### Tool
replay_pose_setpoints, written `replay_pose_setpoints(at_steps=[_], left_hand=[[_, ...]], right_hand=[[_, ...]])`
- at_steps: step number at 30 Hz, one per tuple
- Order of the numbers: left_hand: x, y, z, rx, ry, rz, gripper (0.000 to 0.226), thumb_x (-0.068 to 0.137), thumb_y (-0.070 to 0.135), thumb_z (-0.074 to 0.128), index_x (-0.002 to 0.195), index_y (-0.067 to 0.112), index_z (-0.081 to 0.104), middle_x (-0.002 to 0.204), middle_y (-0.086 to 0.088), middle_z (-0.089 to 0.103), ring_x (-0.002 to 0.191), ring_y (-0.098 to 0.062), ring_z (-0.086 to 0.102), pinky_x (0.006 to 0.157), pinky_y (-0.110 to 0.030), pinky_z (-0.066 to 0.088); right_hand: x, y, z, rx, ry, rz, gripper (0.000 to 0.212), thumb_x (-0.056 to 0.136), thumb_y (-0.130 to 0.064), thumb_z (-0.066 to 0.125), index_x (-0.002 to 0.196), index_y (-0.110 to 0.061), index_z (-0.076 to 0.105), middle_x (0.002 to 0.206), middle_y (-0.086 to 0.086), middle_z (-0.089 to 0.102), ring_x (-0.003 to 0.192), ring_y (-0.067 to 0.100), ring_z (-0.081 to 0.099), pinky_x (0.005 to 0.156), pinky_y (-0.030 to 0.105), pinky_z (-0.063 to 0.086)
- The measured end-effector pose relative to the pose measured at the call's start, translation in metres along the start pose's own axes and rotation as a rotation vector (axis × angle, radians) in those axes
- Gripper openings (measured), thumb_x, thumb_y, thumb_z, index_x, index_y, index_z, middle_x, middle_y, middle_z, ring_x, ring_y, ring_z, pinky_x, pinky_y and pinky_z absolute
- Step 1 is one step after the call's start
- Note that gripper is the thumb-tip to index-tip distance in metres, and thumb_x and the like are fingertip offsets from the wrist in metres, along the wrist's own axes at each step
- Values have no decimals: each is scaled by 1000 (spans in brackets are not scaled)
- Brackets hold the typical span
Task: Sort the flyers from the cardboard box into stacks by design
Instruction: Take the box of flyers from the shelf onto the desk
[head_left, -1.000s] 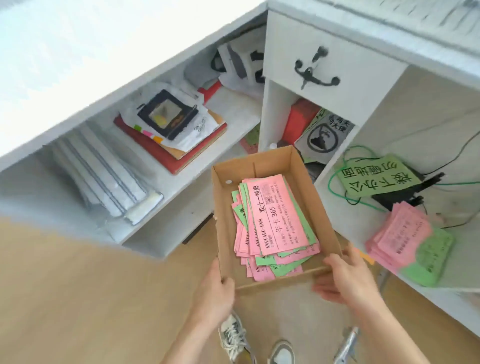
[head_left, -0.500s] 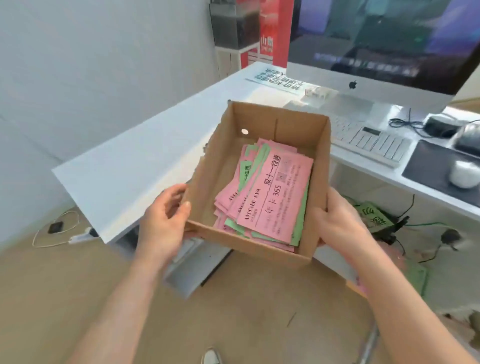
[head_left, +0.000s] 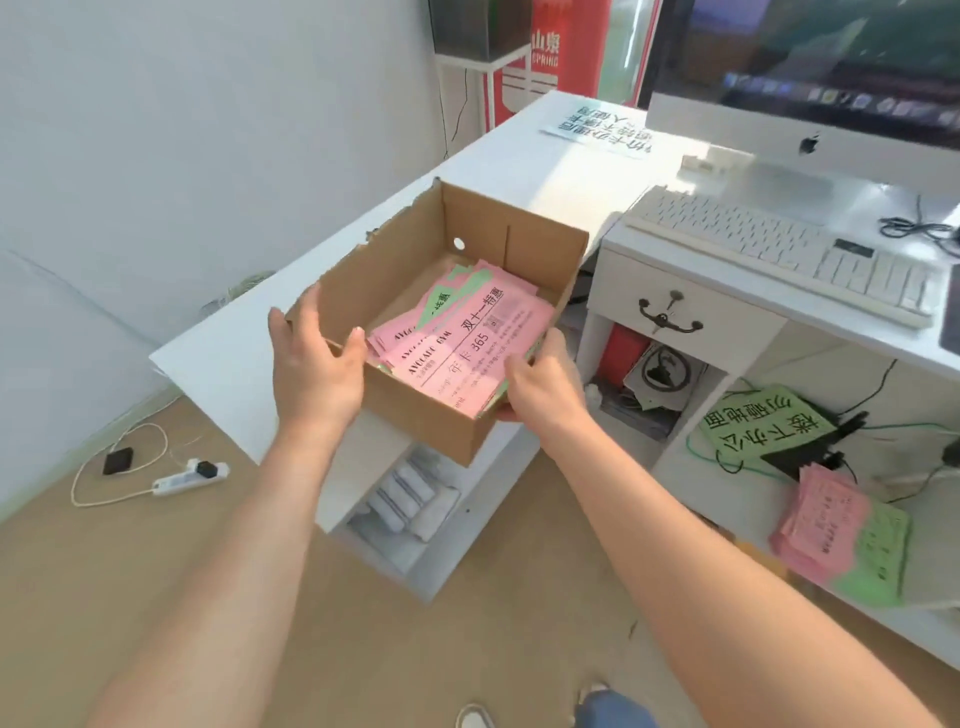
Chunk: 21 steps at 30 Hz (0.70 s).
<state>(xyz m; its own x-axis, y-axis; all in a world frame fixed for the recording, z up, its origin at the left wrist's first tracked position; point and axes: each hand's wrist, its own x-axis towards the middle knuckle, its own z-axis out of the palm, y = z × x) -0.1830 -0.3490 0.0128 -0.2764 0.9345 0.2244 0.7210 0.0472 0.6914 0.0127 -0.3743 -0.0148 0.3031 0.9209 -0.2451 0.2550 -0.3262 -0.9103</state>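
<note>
An open cardboard box sits over the near corner of the white desk, its near end overhanging the edge. Inside lies a loose pile of pink and green flyers, with a pink one printed "365" on top. My left hand presses on the box's near-left wall with the thumb hooked over the rim. My right hand grips the near-right corner, thumb on the rim next to the top flyer.
A keyboard and a monitor stand on the desk to the right, above a drawer. More pink and green flyers and a green sign lie on the lower shelf. A power strip lies on the floor at left.
I have lifted the box from the low shelf area up to desk height and brought it over the desk corner. My view rose from the shelves to the desktop.
</note>
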Motion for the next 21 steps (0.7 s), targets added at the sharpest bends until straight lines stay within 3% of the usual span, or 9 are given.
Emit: replay_pose_setpoints(at_steps=[3, 5, 7, 10, 12, 15, 17, 19, 21], left_hand=[[37, -8, 21, 97, -80, -18, 55, 92, 34, 55, 143, 22, 37, 151, -20, 22, 138, -32, 27, 111, -36, 25], [40, -12, 34, 188, -160, 96, 53, 90, 48, 53, 136, 22, 49, 148, -23, 28, 140, -39, 14, 116, -43, 17], [35, -9, 44, 230, -266, 223, 53, 84, 62, 52, 123, 27, 62, 147, -19, 33, 140, -40, 11, 116, -46, 14], [49, -1, 62, 216, -311, 268, 54, 74, 72, 54, 106, 33, 71, 147, -10, 39, 139, -38, 18, 116, -46, 16], [76, 12, 73, 185, -268, 219, 40, 74, 52, 71, 110, 35, 69, 149, -9, 36, 138, -33, 23, 116, -39, 20], [124, 31, 89, 111, -209, 106, 62, 74, 10, 70, 129, 35, 54, 151, -11, 32, 138, -23, 31, 106, -20, 23], [153, 36, 104, 32, -129, 31, 69, 75, 6, 66, 136, 29, 46, 146, -10, 40, 134, -24, 39, 109, -27, 30], [180, 44, 119, -16, -79, -148, 67, 80, 10, 63, 140, 23, 36, 136, -11, 50, 122, -31, 49, 102, -42, 40], [201, 52, 133, 123, -127, -250, 63, 85, 13, 56, 141, 17, 29, 124, -18, 56, 111, -38, 52, 93, -45, 44]], right_hand=[[22, -7, 26, 50, -21, 11, 53, 81, -31, 45, 131, -28, 26, 116, 3, 62, 98, 29, 64, 79, 53, 55], [37, -10, 31, 66, -19, -36, 71, 77, -35, 45, 139, -43, 10, 117, 2, 63, 96, 30, 65, 78, 55, 55], [56, -11, 30, 37, -38, -101, 75, 81, -31, 46, 138, -53, 2, 106, 3, 65, 88, 30, 67, 74, 55, 55], [90, -21, 20, -44, -157, -172, 53, 93, -28, 45, 142, -39, 31, 87, -4, 61, 84, 24, 62, 79, 51, 55], [114, -29, 0, -139, -298, -181, 41, 97, -36, 46, 138, -32, 44, 103, -4, 61, 89, 23, 62, 82, 45, 56], [172, -41, -46, -559, -282, -323, 49, 94, -43, 52, 140, -35, 38, 125, 2, 54, 99, 25, 60, 86, 42, 51], [216, -44, -71, -789, -166, -372, 50, 93, -41, 54, 140, -37, 35, 121, 7, 51, 95, 27, 58, 83, 39, 50], [256, -47, -85, -887, -101, -373, 43, 94, -35, 54, 135, -35, 43, 115, 12, 51, 95, 31, 59, 79, 37, 47], [286, -51, -90, -886, -45, -416, 26, 93, -30, 55, 120, -27, 56, 107, 12, 54, 92, 35, 59, 73, 36, 45]])
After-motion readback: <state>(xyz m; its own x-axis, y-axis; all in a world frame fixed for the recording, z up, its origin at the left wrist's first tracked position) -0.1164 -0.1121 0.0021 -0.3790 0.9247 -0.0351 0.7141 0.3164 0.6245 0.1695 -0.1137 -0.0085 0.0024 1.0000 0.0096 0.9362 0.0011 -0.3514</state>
